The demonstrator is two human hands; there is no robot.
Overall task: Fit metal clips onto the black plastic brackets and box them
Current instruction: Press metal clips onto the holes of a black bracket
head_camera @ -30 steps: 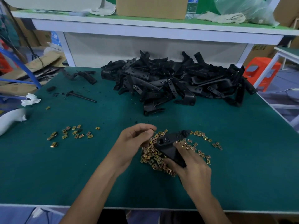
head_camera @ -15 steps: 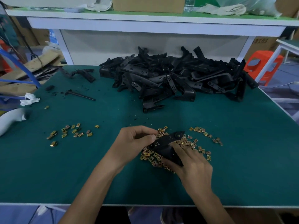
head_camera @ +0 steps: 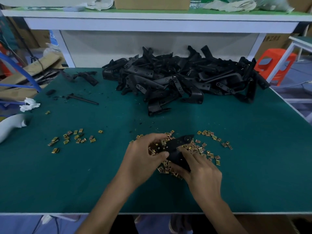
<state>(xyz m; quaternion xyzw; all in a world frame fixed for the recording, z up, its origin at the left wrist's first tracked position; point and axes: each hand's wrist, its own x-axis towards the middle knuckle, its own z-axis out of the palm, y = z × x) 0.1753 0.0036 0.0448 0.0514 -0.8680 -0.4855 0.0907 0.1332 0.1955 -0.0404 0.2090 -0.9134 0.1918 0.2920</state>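
Observation:
A black plastic bracket [head_camera: 178, 146] is held low over a heap of small brass-coloured metal clips [head_camera: 199, 148] near the table's front. My right hand [head_camera: 199, 171] grips the bracket's lower end from beneath. My left hand [head_camera: 143, 159] pinches the bracket's left end, where a clip [head_camera: 156, 146] sits under thumb and fingers. A big pile of black brackets [head_camera: 179, 78] lies at the back of the green table [head_camera: 84, 183]. A second scatter of clips [head_camera: 74, 138] lies to the left.
A white curved part [head_camera: 10, 125] and crumpled white paper [head_camera: 28, 103] sit at the left edge. Loose black pieces [head_camera: 82, 76] and a thin black rod [head_camera: 82, 99] lie at the back left. A shelf with a cardboard box [head_camera: 152, 3] stands behind. An orange stool [head_camera: 273, 65] is on the right.
The bracket has tilted flatter and moved left. My left hand has closed in on its left end with a clip; the right hand has shifted its grip lower.

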